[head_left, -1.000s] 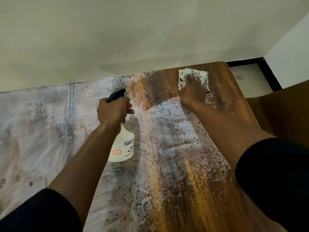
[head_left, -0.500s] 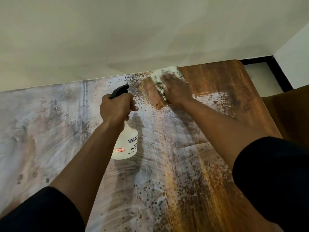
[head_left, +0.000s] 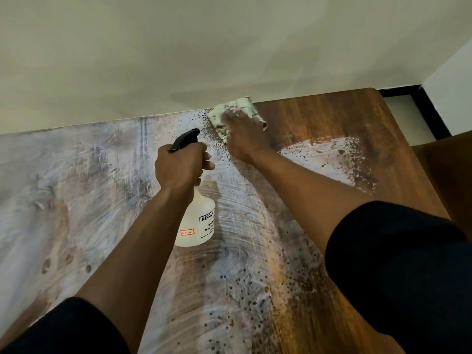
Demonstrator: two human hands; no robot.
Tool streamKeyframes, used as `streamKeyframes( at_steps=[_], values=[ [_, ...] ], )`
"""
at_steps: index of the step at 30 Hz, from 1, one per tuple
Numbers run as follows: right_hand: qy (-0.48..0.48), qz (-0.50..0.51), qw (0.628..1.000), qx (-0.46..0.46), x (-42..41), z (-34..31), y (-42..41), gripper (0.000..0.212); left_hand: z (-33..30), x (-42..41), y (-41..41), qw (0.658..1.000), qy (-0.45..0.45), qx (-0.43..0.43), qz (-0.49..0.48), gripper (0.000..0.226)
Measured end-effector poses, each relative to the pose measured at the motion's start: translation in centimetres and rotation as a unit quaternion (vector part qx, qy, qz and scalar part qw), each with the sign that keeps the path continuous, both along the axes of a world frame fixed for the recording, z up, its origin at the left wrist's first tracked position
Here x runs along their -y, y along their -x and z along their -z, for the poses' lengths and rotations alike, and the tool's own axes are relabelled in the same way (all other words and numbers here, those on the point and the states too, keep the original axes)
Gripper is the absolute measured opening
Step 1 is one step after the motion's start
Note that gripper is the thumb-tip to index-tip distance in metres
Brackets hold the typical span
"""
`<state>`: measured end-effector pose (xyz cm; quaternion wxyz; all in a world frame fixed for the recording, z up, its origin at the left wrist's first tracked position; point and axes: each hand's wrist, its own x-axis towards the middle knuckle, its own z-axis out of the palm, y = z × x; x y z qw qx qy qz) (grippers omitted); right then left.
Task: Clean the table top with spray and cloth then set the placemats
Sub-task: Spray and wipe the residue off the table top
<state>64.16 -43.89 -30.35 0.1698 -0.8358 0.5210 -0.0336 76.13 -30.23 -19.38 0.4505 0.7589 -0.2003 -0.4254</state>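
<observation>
The wooden table top [head_left: 332, 118] is covered with whitish spray film and droplets, except a dark brown wiped patch at its far right. My left hand [head_left: 178, 167] grips the neck of a white spray bottle [head_left: 196, 221] with a black trigger, held upright just over the middle of the table. My right hand [head_left: 242, 136] presses flat on a pale folded cloth [head_left: 229, 108] at the table's far edge, against the wall. No placemats are in view.
A cream wall [head_left: 204, 47] runs along the table's far edge. At the far right are pale floor [head_left: 406, 118] with black skirting and a brown wooden surface [head_left: 447, 169] beside the table's right edge.
My right hand has slid the cloth leftward along the far edge, from the right corner towards the middle, leaving dark wiped wood behind. The left hand and bottle have stayed almost still.
</observation>
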Motion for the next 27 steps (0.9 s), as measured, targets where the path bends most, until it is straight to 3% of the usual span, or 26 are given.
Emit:
streamKeyframes(
  at_steps=[5,12,17,23,27],
  values=[
    [0.002,-0.115,0.993,-0.016,0.5,0.2,1.1,0.056,-0.2,-0.4,-0.8,1.0,0.007,-0.004,-0.001,0.022],
    [0.022,0.111,0.994,0.005,4.6,0.9,7.9,0.054,0.0,-1.7,-3.6,1.0,0.018,-0.02,-0.007,0.022],
    [0.013,0.173,0.985,-0.005,3.8,0.6,2.5,0.053,0.6,-2.9,-6.0,0.999,0.025,-0.033,-0.022,0.017],
    [-0.008,-0.033,0.999,-0.011,-0.8,-0.2,-9.2,0.057,0.0,-3.9,-7.0,0.999,0.028,-0.03,-0.021,0.021],
    [-0.022,-0.086,0.996,-0.017,-0.4,-0.6,-8.3,0.056,-0.2,-3.9,-7.3,0.999,0.036,-0.026,-0.014,0.023]
  ],
)
